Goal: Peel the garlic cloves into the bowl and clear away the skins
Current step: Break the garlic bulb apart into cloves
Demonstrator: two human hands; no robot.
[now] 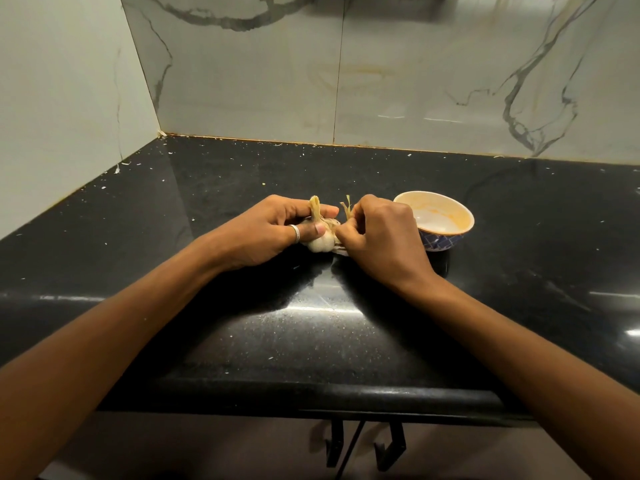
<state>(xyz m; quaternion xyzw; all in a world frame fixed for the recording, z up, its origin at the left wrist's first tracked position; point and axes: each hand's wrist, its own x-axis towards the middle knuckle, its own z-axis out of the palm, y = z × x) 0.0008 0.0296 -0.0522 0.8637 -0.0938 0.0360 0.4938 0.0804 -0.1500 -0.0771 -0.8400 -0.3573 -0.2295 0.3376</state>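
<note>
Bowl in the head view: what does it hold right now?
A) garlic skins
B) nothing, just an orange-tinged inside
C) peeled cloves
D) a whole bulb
B: the bowl shows a bare inside; the garlic bulb is in the left hand while the right hand pinches its skin.

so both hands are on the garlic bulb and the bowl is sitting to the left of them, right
Not quite. The head view shows the bowl to the right of the hands, next to the right hand. The rest holds: the left hand grips the garlic bulb and the right hand pinches at it.
</note>
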